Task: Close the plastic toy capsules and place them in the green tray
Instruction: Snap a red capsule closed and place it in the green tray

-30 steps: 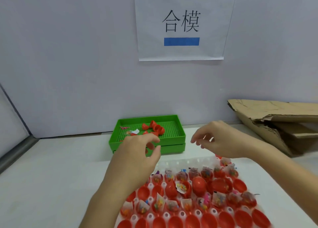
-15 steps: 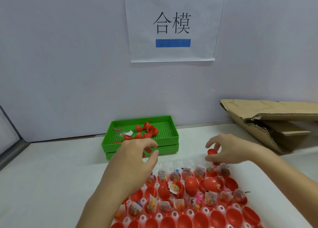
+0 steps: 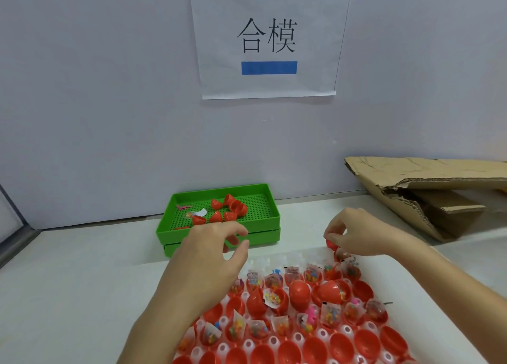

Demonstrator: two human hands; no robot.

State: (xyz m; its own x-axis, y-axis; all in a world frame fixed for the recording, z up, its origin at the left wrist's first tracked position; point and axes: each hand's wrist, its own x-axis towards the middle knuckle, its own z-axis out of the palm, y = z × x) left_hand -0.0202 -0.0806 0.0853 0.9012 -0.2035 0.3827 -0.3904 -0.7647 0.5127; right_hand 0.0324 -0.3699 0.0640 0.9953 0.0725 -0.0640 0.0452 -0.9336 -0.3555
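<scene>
Red capsule (image 3: 331,243) now sits pinched in the right hand (image 3: 354,233) at the far edge of the holder (image 3: 428,303), picked up within the last second. Left hand (image 3: 211,254) hovers loosely curled, holding nothing; closing and the green tray (image 3: 164,227) come next

We see a red capsule (image 3: 331,243) pinched in the fingertips of our right hand (image 3: 356,233), mostly hidden by them. Below both hands, open red capsule halves (image 3: 315,319) sit in rows, many holding small toy packets; one closed capsule (image 3: 299,291) stands among them. Beyond our left hand (image 3: 208,256), the green tray (image 3: 219,227) holds loose red halves.
</scene>
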